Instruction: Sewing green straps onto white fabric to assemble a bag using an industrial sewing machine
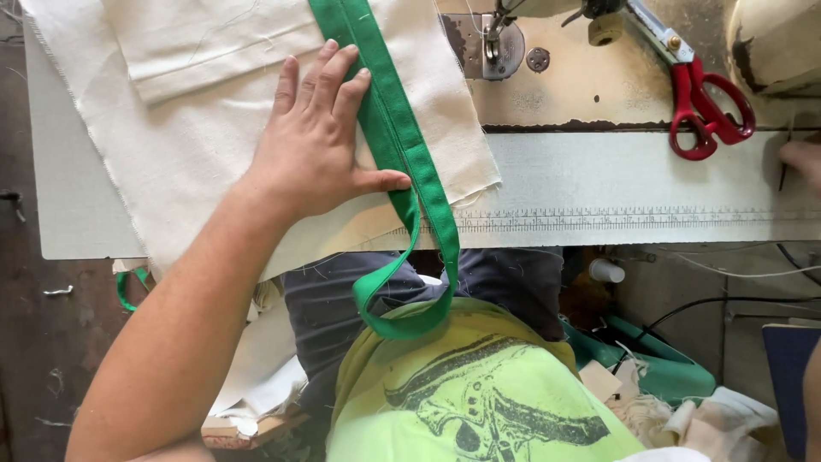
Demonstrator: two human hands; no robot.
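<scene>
Closest to the camera is the person's lime-green shirt (pixel 479 402) with a dark print on the front, and dark trousers (pixel 342 299) above it. A loop of the green strap (pixel 402 154) hangs off the table edge and rests on the lap, curling back against the shirt. To the right, under the table, lie a green plastic piece (pixel 676 364), a small white cylinder (pixel 607 271) and pale cloth scraps (pixel 718 419); black cables run across there.

On the table (pixel 68 197), the left hand (pixel 316 145) lies flat and open, fingers spread, pressing the cream cloth (pixel 188 145). Its thumb and fingertips touch the left edge of the strap, which runs doubled up the cloth from the table's front edge to the top of the view. A folded layer of the same cloth lies above and to the left of the hand.

A printed ruler strip (pixel 633 221) runs along the table's front edge, right of the cloth. At the far right edge only a sliver of the right hand (pixel 802 158) shows, and I cannot tell whether it is open or closed.

Farthest away stands the sewing machine (pixel 547 60), its worn plate just beside the cloth, with red-handled scissors (pixel 705 111) lying on it
</scene>
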